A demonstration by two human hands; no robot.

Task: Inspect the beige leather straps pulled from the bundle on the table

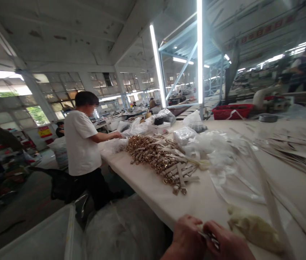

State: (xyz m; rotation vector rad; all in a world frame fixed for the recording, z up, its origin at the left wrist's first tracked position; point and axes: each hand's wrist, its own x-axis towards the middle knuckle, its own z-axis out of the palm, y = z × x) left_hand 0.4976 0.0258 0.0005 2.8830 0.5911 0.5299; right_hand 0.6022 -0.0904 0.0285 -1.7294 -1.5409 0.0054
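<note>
Watching through the head camera, I use the middle of my view as the clock's centre. Both hands work low, at five o'clock, over the table's near edge. The left hand (187, 234) and right hand (227, 240) meet with fingertips together, clamped on a small pale piece (208, 237) with a metallic glint; blur hides its exact form. Gripping it from both sides probably keeps it steady and lets one hand work against the other.

Just below centre, towards six, buckled straps (155, 155) lie heaped on the table (149, 189). I judge the heap sits there to be within reach of both this wearer and the person in a white T-shirt (81, 144) at nine o'clock. Clear plastic (220, 150) spreads at four, perhaps opened-out packaging pushed aside. A yellowish bag (254, 227) lies between four and five, beside the right hand, likely for easy reach.
</note>
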